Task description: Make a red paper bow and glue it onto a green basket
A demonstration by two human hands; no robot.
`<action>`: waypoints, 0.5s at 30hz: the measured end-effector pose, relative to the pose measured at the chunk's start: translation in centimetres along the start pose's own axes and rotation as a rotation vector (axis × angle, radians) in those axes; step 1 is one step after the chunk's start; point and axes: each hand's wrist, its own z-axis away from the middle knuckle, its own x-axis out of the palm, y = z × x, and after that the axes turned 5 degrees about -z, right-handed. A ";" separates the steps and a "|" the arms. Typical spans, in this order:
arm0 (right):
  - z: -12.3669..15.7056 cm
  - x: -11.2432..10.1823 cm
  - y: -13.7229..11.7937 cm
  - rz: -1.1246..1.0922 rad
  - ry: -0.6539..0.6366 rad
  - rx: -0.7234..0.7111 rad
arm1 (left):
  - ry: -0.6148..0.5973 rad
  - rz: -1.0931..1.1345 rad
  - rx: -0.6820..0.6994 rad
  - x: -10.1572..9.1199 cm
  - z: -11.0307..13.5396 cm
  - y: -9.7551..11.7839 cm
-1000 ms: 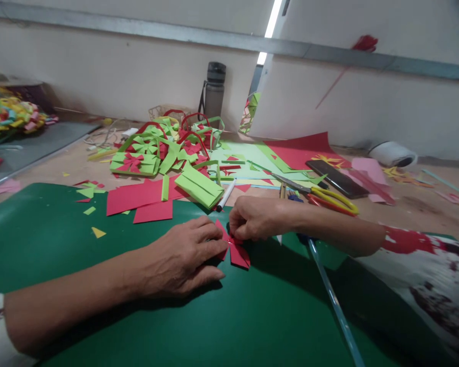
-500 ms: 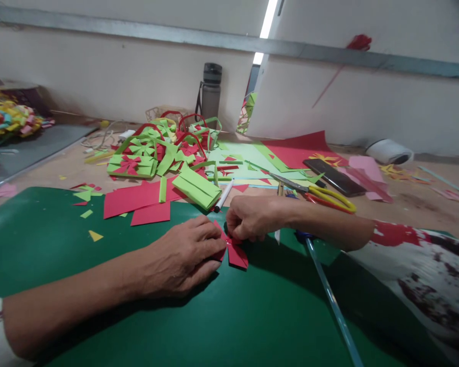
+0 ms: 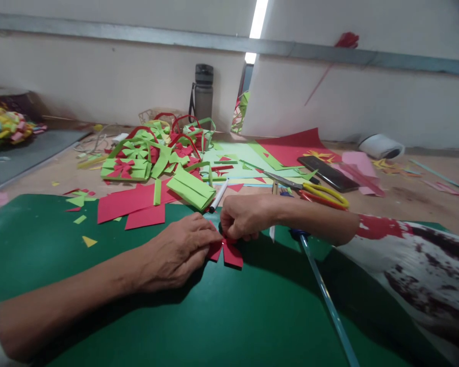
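A red paper bow (image 3: 233, 256) lies on the green mat (image 3: 168, 326), its two tails pointing toward me. My left hand (image 3: 179, 250) rests over its left side, fingers together and pressing the paper down. From the right, my right hand (image 3: 247, 216) is curled with its fingertips pinched at the bow's middle. The upper part of the bow is hidden beneath both hands. Just beyond them are a folded light green paper piece (image 3: 191, 188) and a white marker (image 3: 219, 196) with a black tip.
Scissors (image 3: 323, 195) with yellow and orange handles and a black phone (image 3: 327, 174) lie behind my right forearm. Small green and red paper bags (image 3: 126, 168) are heaped at the back left. A grey bottle (image 3: 204, 99) stands behind. A clear blue rod (image 3: 329, 300) crosses the mat.
My left hand has drawn back slightly, and its fingers now lie closer to the bow's centre, baring more of the left tail. The view has shifted a little.
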 end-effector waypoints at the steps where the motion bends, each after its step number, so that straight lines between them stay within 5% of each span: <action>1: 0.0 0.0 0.0 0.003 0.001 0.001 | -0.007 0.004 -0.012 0.0 0.0 -0.1; 15: -0.3 0.2 0.6 0.011 0.017 -0.063 | -0.050 0.012 -0.073 -0.5 -1.8 0.2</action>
